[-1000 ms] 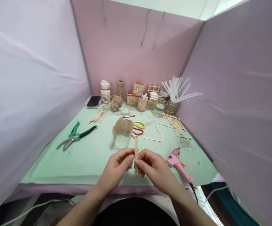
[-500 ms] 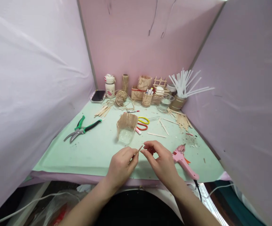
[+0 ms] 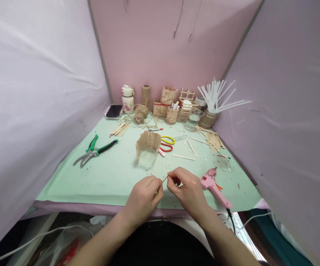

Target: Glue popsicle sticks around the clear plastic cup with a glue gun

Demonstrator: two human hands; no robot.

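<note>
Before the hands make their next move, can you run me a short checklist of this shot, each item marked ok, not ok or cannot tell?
1. Stick gripped: ok, pinched between the left hand and the right hand.
2. Glue on the stick: cannot tell, too small to see.
3. Glue gun nozzle aimed away from both hands: ok, it points to the far side.
4. Glue gun hot: cannot tell from the picture.
5. Pruning shears closed: not ok, the handles stand spread apart.
6. Container apart from both hands: ok, it rests beyond them on the table.
</note>
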